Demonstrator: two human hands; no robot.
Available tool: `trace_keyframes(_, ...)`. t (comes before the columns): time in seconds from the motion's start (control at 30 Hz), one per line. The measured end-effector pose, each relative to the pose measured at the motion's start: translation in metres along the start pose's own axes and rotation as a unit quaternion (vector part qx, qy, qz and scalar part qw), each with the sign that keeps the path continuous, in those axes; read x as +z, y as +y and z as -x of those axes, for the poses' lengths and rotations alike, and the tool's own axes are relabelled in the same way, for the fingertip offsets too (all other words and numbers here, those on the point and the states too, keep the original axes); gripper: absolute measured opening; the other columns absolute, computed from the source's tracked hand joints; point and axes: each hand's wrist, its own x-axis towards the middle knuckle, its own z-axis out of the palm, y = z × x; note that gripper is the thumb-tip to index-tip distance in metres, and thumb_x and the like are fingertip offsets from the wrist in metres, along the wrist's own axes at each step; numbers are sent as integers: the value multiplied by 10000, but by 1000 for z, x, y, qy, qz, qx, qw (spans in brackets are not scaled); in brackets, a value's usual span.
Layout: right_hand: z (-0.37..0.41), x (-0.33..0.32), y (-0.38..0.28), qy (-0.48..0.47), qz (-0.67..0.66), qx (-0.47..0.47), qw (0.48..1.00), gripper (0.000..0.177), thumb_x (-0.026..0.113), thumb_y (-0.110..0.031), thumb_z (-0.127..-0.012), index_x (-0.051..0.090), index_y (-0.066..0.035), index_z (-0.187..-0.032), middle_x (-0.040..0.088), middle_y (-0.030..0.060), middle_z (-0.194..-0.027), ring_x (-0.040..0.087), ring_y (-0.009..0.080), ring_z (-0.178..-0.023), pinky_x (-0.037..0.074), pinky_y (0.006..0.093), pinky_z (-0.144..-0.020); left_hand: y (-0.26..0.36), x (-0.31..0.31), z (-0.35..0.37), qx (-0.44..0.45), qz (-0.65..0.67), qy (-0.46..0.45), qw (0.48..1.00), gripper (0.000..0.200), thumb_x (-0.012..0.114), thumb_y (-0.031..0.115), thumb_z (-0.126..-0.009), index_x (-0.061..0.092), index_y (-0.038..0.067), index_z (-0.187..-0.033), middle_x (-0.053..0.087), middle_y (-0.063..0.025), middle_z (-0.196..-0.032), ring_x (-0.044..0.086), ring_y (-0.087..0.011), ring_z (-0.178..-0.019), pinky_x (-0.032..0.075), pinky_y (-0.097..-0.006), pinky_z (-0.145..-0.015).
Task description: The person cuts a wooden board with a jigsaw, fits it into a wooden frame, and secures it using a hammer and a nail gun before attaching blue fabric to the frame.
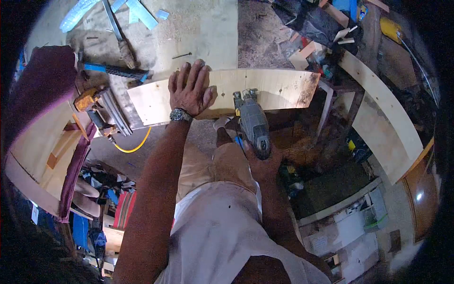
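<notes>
Pressing plywood board (279,90) at worktop (213,38) edge: left hand (190,90) flat, fingers slightly spread, gripping nothing. Right hand (270,165) closed round jigsaw (255,124) at board's near side, fingertips hidden. Board likely stiff, light; jigsaw heavier, hold by body.

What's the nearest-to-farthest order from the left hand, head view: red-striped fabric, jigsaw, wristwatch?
1. Wristwatch: on the left hand's own wrist.
2. Jigsaw: to its right, held by the right hand.
3. Red-striped fabric: lower left, beyond the left forearm.

right hand (266,168): partly hidden by power tool (254,124) | wristwatch (179,114): dial unreadably small
</notes>
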Motion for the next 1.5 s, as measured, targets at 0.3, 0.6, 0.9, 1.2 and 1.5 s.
trace_keyframes(0.3,-2,-1,-3,53,138,-84,985,411,809,-305,-718,642,-19,-960,681,141,-804,664,322,-719,516,414,-691,-1,0,2,-7,18,-7,1000,597,524,451,-879,450,233,-1430,368,7,-1526,298,-272,-1414,155,-515,-1148)
trace_keyframes(0.6,-5,-5,-9,-27,27,12,999,438,827,-329,-716,649,-12,-960,677,144,-797,656,330,-709,515,432,-690,0,0,0,0,3,-4,1000,570,510,436,-874,490,223,-1402,393,-23,-1513,320,-288,-1401,147,-510,-1144)
trace_keyframes(0.9,-6,-3,-2,-13,29,-1,999,422,820,-325,-713,653,-7,-936,675,161,-794,645,355,-708,495,451,-696,-1,1,1,1,3,5,1000,563,512,432,-872,499,223,-1395,399,-22,-1510,331,-288,-1393,161,-507,-1140)
trace_keyframes(1.2,-9,-5,-16,-7,59,-14,998,403,818,-324,-721,658,-10,-917,679,147,-779,671,324,-718,514,419,-690,-1,0,1,-9,4,-17,1000,591,505,489,-885,465,244,-1421,372,1,-1525,311,-271,-1407,150,-511,-1149)
trace_keyframes(1.5,-13,-5,-29,11,49,-36,998,438,803,-376,-752,655,-2,-924,677,146,-765,674,313,-695,523,409,-664,-1,-1,1,-7,4,-20,1000,590,517,476,-884,469,231,-1418,372,-4,-1527,316,-284,-1404,160,-515,-1143)
